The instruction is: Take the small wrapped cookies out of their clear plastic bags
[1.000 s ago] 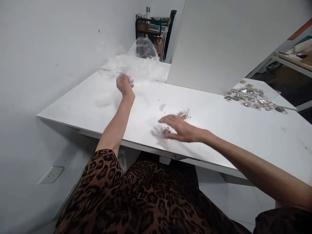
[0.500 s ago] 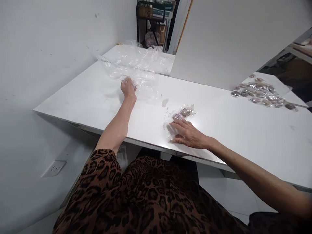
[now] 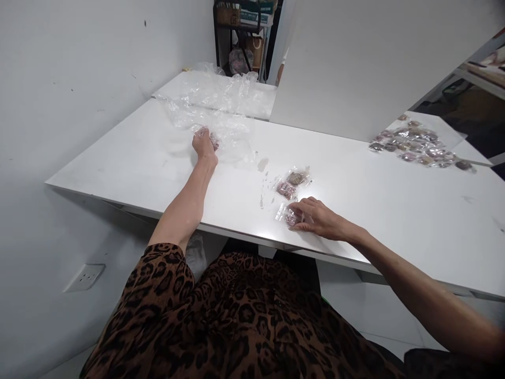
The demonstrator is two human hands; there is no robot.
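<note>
My left hand (image 3: pixel 204 145) is closed around a reddish speckled item in clear wrap (image 3: pixel 214 141), beside crumpled clear plastic bags (image 3: pixel 232 126); most of its fingers are hidden from me. Nearer the front edge, my right hand (image 3: pixel 321 218) grips a small clear packet (image 3: pixel 294 215) between thumb and fingers. Inside that packet is a reddish, lumpy item whose kind I cannot make out. Just beyond it lie two similar packets, one with a reddish item (image 3: pixel 286 189) and one with a brownish item (image 3: pixel 296 178).
Several such packets lie in a pile (image 3: pixel 422 145) at the right back of the white table (image 3: pixel 355 184). An upright white panel (image 3: pixel 339 68) stands along the back edge. A wall (image 3: pixel 79 79) borders the left, and a dark shelf (image 3: pixel 236 31) stands behind.
My right hand has drawn in from above the near packet to its right side and taken hold of it, uncovering the reddish packet beyond. The left hand keeps its place by the bags.
</note>
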